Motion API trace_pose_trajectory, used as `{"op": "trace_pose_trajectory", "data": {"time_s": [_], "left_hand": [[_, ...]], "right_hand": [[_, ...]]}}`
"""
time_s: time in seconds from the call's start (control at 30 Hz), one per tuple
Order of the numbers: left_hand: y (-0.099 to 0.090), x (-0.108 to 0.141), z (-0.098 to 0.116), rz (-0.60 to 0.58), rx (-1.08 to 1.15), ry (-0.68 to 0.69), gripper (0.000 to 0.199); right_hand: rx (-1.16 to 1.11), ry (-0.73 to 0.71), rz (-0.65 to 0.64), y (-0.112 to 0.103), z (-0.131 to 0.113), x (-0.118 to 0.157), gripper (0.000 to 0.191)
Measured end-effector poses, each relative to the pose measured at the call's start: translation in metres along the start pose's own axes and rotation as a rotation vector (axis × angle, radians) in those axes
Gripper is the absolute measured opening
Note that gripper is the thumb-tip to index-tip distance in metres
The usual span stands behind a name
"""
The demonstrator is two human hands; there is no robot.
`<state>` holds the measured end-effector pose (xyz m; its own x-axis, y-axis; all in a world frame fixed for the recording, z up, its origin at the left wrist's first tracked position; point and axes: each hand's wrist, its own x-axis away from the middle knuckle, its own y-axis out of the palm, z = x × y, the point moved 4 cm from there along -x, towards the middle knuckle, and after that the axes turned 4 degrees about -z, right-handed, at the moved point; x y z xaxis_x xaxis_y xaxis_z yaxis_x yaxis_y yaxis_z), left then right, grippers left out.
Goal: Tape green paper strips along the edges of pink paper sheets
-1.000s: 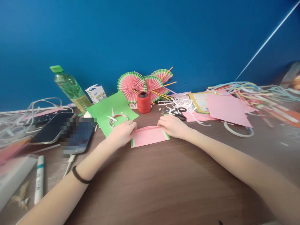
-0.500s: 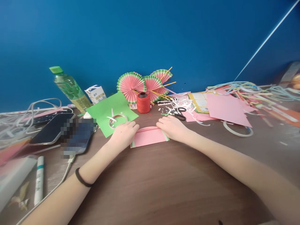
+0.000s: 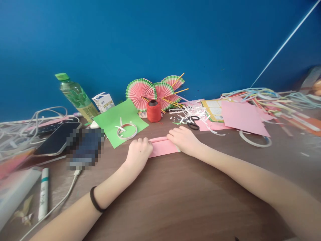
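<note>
A pink paper strip with a folded far edge lies on the brown table, and a bit of green shows at its right end. My left hand is closed on its left end and covers that end. The fingers of my right hand are pressed together on its far right corner. Just behind the paper stands a red thread spool. Black-handled scissors rest beyond my right hand.
Left: green sheet under a tape roll, bottle, phones, cable and marker. Behind: pink-and-green pleated fans against the blue wall. Right: paper scraps, pink sheets, a white ring and coloured strips.
My left hand has shifted right over the paper's left end, hiding its green edge, and its fingers are more curled. My right hand is nearly in the same place, slightly lower in view.
</note>
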<state>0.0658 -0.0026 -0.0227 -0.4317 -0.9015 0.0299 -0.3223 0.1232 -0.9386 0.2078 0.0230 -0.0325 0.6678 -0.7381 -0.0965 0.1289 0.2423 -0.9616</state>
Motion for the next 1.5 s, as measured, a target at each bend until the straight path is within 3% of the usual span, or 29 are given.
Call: {"op": "trace_pose_trajectory", "data": {"time_s": [0.27, 0.47, 0.7, 1.27, 1.5], "left_hand": [[0.001, -0.001, -0.009, 0.041, -0.038, 0.013, 0.031], [0.000, -0.003, -0.015, 0.060, -0.054, 0.051, 0.028], [-0.003, 0.000, -0.013, 0.010, -0.055, 0.076, 0.030], [0.008, -0.012, -0.036, 0.167, 0.011, 0.193, 0.022], [0.011, -0.013, -0.049, 0.095, 0.092, 0.230, 0.026]], "right_hand": [[0.011, 0.040, -0.146, -0.005, -0.006, 0.003, 0.025], [-0.015, 0.042, -0.156, -0.004, -0.003, 0.005, 0.025], [-0.024, 0.047, -0.247, -0.011, -0.010, 0.006, 0.027], [-0.036, 0.056, -0.221, -0.007, -0.005, 0.005, 0.029], [-0.046, 0.061, -0.193, -0.006, -0.006, 0.006, 0.026]]}}
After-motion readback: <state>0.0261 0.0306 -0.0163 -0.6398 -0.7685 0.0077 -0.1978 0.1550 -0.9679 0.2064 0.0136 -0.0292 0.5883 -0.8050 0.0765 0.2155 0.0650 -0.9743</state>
